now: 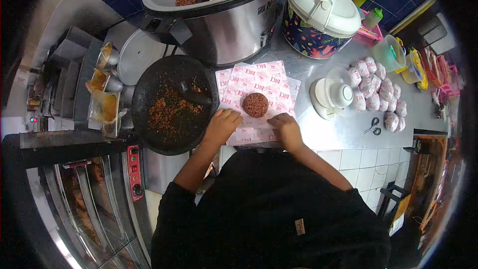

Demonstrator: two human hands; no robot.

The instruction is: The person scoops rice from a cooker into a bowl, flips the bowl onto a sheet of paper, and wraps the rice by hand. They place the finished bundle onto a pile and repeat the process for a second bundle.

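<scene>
A round mound of reddish-brown rice (255,105) sits on printed wrapping paper (266,77), the top sheet of a stack on the steel table. My left hand (224,125) is at the near left edge of the paper, its fingers curled and closed on the edge. At the near right edge, my right hand (287,128) pinches the paper with its fingers bent. The rice lies between both hands, touched by neither. The fingertips of both hands are partly hidden.
Left of the paper stands a black pan (174,104) with browned crumbs. Behind it, a large cooker (229,32) holds rice and a white scoop. A lidded flowered container (318,25), bowls on a scale (323,100), scissors (373,126) and several wrapped bundles (373,87) are to the right.
</scene>
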